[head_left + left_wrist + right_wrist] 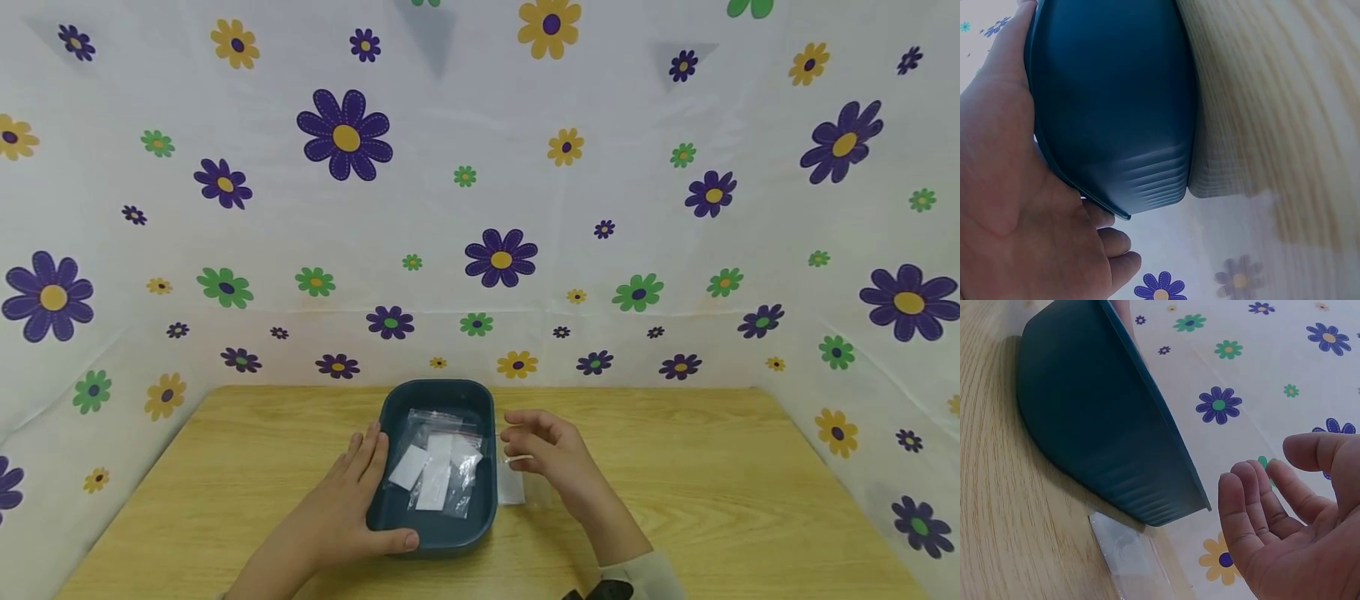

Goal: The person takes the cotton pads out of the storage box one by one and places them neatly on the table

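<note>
A dark teal plastic tub (pixel 442 546) stands on the table, with several clear zip bags (pixel 433 479) inside that hold white pieces. My left hand (pixel 341 504) rests against the tub's left side, fingers straight along the rim and thumb stretched over the near edge. In the left wrist view the palm presses against the tub's rim. My right hand (pixel 553 457) hovers beside the tub's right wall, its fingers loosely bent with nothing between them. Below it, a small clear bag (pixel 512 485) with a white piece lies flat against the tub's right side.
The wood-grain table (pixel 720 492) reaches out on both sides of the tub. A white cloth (pixel 570 200) printed with purple, yellow and green flowers hangs behind the table and along both sides.
</note>
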The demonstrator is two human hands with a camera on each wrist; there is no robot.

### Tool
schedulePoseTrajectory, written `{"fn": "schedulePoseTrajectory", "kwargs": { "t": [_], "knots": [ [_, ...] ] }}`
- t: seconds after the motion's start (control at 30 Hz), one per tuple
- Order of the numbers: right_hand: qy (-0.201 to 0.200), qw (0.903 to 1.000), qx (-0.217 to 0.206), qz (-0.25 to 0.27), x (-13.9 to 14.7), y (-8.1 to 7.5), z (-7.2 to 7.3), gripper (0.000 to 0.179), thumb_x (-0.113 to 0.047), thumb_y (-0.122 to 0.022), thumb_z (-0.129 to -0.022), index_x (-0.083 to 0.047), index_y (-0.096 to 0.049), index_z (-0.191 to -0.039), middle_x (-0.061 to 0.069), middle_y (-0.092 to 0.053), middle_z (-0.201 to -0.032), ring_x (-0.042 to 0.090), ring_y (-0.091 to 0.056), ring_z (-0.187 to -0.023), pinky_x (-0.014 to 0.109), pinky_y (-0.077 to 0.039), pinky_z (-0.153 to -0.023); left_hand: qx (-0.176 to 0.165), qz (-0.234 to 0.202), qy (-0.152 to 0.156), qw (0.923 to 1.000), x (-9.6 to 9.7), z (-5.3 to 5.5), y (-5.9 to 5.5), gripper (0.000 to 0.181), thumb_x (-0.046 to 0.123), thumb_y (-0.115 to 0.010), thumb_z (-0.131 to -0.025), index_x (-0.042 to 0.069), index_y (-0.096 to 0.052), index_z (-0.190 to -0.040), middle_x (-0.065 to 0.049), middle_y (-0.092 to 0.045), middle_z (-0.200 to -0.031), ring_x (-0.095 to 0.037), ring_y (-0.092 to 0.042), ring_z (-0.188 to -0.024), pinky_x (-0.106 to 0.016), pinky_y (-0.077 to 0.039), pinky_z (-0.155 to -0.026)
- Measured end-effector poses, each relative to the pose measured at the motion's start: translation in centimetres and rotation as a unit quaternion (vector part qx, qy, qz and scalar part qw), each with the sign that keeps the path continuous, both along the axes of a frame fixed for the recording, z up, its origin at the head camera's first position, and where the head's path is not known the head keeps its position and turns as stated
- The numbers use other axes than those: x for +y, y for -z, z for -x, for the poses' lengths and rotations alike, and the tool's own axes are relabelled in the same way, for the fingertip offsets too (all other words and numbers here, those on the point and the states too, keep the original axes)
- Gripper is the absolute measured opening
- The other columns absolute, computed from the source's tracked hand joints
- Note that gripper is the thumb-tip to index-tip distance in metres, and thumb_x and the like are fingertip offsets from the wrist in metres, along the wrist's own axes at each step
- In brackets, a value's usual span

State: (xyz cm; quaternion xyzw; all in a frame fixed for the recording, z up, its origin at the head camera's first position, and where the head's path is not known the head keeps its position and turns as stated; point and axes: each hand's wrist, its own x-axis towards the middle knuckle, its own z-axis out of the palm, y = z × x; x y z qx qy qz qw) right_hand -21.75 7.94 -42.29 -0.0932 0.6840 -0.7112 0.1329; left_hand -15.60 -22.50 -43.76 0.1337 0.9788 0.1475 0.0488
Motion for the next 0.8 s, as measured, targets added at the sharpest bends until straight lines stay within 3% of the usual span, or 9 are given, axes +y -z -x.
{"fn": "schedulePoseTrajectory", "kwargs": {
  "t": [0.33,0.8],
  "knots": [
    [0.001,0.9983,-0.027,0.051,-0.5,-0.6,-0.4,0.035,-0.014,-0.061,-0.099,0.004,-0.057,-0.129,0.024,-0.063,-0.121,0.026,-0.066,-0.097,0.036,-0.058,-0.087,0.0,0.0,-0.003,1.0,-0.1,0.0,0.2,0.136,0.095,-0.051,-0.065,0.004,-0.015,-0.159,-0.013,-0.001,-0.168,-0.04,-0.005,-0.153,-0.061,-0.02,-0.118],
    [-0.043,0.9923,-0.06,0.099,-1.2,-0.9,-1.0,0.036,-0.01,-0.06,-0.098,0.002,-0.054,-0.132,0.014,-0.065,-0.116,0.018,-0.066,-0.094,0.033,-0.058,-0.088,0.005,-0.001,-0.003,1.0,-0.1,0.0,0.2,0.135,0.094,-0.052,-0.066,0.003,-0.016,-0.159,-0.014,-0.002,-0.168,-0.041,-0.006,-0.153,-0.062,-0.021,-0.118]
  ]
}}
